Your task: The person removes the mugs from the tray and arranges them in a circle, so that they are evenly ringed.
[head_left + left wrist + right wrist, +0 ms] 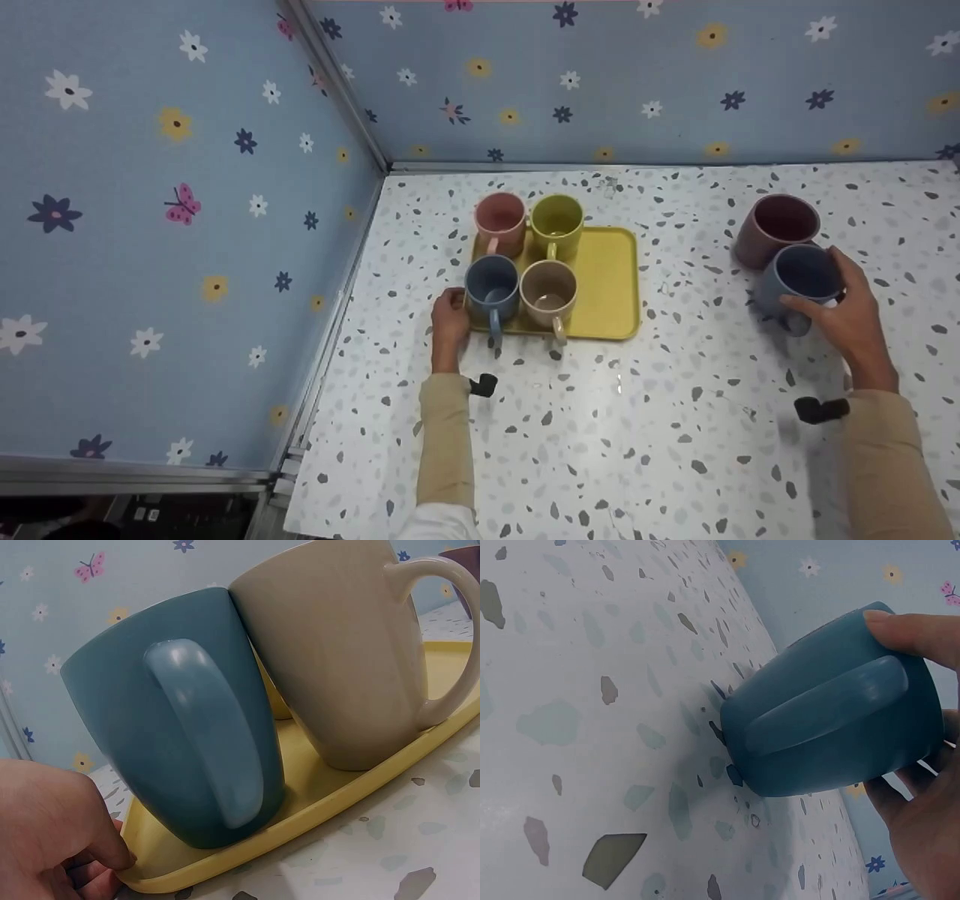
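Here, a smooth blue mug (796,276) is held near its rim by the right grip (853,311), just beside a maroon mug (756,238) on the bench (675,427); its handle (829,711) is seen clearly only from the right wrist. A yellow tray (609,281), bearing four mugs (546,309), is held at its left edge by the left grip (450,321).

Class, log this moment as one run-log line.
left grip: holds yellow tray | right grip: holds blue mug | on tray: pink mug, green mug, beige mug, second blue mug | off tray: maroon mug
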The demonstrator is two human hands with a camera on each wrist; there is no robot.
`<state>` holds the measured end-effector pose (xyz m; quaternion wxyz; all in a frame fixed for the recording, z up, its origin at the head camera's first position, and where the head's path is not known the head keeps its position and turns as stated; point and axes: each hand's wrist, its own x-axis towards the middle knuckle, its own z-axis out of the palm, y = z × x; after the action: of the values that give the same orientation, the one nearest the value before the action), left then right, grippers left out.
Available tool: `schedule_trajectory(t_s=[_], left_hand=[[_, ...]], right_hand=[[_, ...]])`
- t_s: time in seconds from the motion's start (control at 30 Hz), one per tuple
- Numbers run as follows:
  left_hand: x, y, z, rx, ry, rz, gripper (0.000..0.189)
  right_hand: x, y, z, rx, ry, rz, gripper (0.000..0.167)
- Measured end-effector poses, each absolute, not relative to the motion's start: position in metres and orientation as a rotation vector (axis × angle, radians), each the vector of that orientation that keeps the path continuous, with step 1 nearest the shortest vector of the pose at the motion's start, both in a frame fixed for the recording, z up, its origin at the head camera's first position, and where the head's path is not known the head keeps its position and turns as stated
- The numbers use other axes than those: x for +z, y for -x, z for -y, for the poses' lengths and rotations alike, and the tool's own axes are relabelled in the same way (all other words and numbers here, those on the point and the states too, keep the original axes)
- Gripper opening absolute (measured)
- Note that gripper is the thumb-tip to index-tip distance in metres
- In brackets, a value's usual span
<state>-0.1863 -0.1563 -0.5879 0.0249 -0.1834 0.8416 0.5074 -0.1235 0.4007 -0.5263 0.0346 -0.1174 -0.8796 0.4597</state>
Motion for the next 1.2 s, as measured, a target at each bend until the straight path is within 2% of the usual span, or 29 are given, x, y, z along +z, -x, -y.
schedule_trajectory(t_s=[0.57,1.2], left_hand=[[-0.5878,0.1825,0.1554,1.596,0.559,-2.599,0.035],[-0.5868,0.1839,0.1554,1.558,0.554,-2.608,0.031]], right_hand=[[-0.5311,0.1230,-0.4006,1.503,0.330,2.660,0.098],[-0.5319,0.1192,-0.3951,1.493,0.460,2.610,0.099]])
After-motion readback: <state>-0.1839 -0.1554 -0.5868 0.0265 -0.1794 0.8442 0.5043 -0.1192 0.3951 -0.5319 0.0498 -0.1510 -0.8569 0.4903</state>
